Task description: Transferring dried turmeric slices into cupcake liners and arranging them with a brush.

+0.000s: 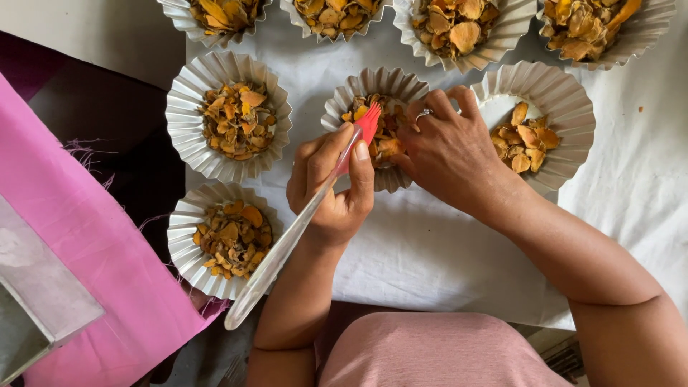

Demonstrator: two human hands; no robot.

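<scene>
Left hand (333,188) gripping brush (308,208), red bristles over middle cup (374,89) on cloth-covered surface (430,251); right hand (448,150) pinching its slices (383,136). Best kept steady: light strokes, cup pinned, slices inside.

Setting: small-scale food preparation area, likely domestic.

Fluted foil cups (228,115) filled with dried orange-yellow slices (236,118) stand in rows on a white cloth (430,244) spread over the counter. A pink fabric (93,251) lies at one side. A silicone pastry brush (301,215) with a clear handle indicates kitchen work.
</scene>
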